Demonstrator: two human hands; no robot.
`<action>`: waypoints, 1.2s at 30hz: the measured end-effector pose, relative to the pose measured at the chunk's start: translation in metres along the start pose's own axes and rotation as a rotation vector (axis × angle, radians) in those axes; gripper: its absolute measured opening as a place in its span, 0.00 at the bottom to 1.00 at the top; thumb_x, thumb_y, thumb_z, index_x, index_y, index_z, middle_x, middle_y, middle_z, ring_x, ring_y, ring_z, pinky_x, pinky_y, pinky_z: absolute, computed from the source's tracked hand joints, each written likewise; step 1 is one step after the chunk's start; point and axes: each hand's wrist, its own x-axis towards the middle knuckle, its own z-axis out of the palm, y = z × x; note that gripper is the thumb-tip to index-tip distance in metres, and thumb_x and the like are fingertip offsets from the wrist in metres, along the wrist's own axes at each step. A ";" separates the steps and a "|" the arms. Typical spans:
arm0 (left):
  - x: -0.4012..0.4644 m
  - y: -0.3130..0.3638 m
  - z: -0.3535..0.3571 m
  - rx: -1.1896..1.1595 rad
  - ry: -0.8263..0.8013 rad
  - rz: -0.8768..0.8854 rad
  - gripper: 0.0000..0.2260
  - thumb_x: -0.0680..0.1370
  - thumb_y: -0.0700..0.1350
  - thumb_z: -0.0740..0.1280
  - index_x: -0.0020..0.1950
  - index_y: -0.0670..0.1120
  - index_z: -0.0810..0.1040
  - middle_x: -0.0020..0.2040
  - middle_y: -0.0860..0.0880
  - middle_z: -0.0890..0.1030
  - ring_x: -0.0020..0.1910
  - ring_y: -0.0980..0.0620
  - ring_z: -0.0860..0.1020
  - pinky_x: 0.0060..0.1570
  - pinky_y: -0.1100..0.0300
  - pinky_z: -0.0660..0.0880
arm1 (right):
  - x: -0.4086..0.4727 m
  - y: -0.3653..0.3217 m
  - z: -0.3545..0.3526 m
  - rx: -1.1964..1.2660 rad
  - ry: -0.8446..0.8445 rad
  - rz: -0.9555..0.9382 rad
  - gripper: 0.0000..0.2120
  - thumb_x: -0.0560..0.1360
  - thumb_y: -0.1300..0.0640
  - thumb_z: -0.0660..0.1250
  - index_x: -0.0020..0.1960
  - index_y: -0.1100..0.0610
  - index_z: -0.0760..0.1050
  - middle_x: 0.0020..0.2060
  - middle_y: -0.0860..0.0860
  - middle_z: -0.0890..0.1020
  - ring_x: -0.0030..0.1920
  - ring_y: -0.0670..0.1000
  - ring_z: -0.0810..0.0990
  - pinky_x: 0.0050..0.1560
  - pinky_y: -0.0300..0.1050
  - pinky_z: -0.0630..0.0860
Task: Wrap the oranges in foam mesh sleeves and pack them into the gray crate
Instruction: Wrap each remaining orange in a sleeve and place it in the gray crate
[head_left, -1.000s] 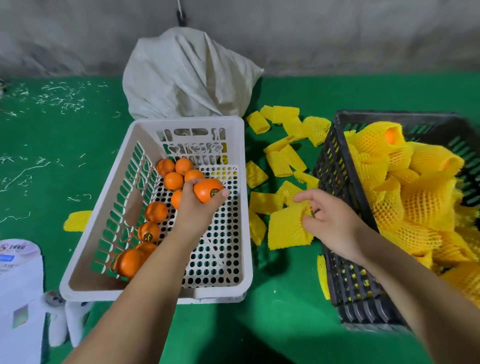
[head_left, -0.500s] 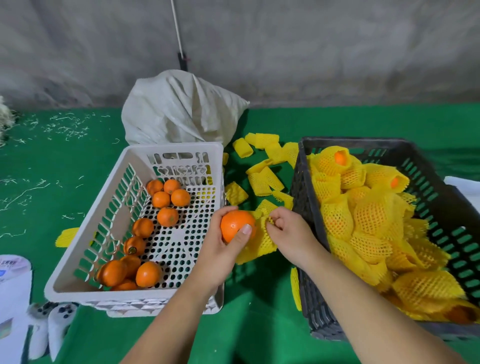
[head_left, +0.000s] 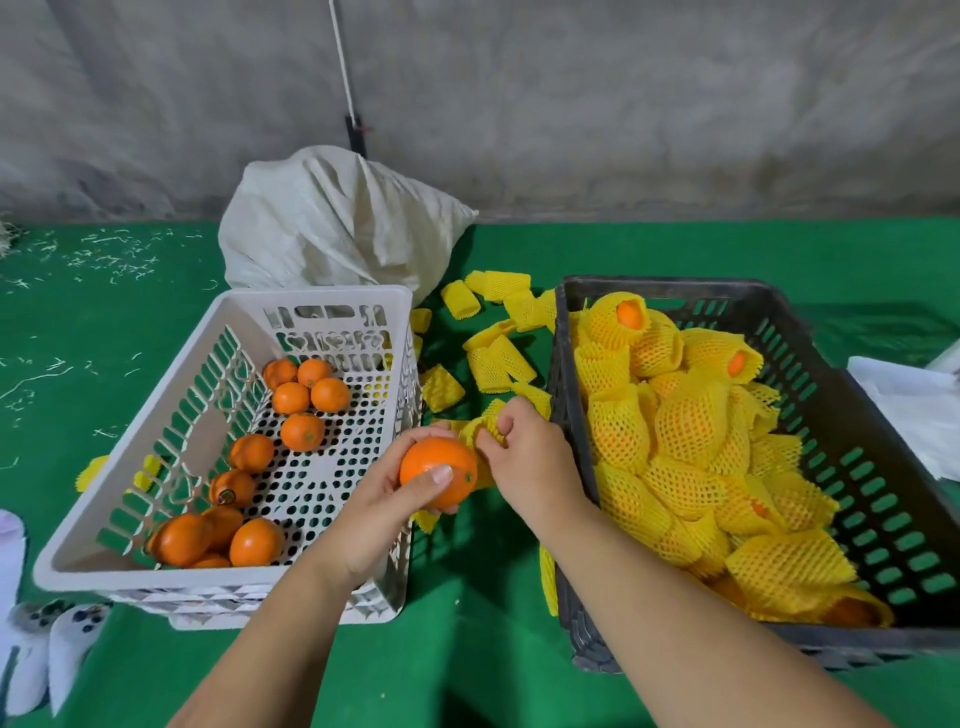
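We see the orange (head_left: 438, 472) gripped in the left hand (head_left: 384, 512) between the white crate (head_left: 218, 577) and gray crate (head_left: 883, 499), touching the yellow foam sleeve (head_left: 480, 431) pinched by the right hand (head_left: 530, 460)

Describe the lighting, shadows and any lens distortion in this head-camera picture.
Head view: soft, even light, no glare; a dark shadow lies between the white crate and gray crate; wide-angle distortion bows the wall line and crate edges; the held orange looks sharp.
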 end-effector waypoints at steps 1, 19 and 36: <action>-0.001 0.001 0.000 0.006 -0.008 -0.007 0.26 0.71 0.60 0.77 0.67 0.55 0.80 0.66 0.52 0.80 0.60 0.42 0.83 0.56 0.42 0.83 | -0.001 0.000 0.000 0.012 0.007 -0.003 0.15 0.79 0.49 0.70 0.42 0.51 0.66 0.31 0.47 0.72 0.30 0.47 0.70 0.29 0.46 0.63; 0.005 -0.015 0.009 0.190 0.197 0.191 0.32 0.67 0.66 0.81 0.68 0.64 0.75 0.61 0.63 0.79 0.57 0.51 0.83 0.51 0.58 0.83 | 0.008 0.002 0.001 0.395 -0.192 0.039 0.04 0.80 0.50 0.69 0.52 0.50 0.79 0.49 0.45 0.82 0.53 0.46 0.79 0.51 0.42 0.77; 0.002 -0.019 0.001 0.390 0.160 0.260 0.38 0.75 0.64 0.73 0.80 0.69 0.58 0.76 0.68 0.65 0.72 0.60 0.73 0.70 0.58 0.74 | 0.001 0.000 -0.002 0.526 -0.163 -0.066 0.04 0.80 0.57 0.69 0.50 0.48 0.80 0.41 0.46 0.83 0.43 0.46 0.82 0.49 0.49 0.82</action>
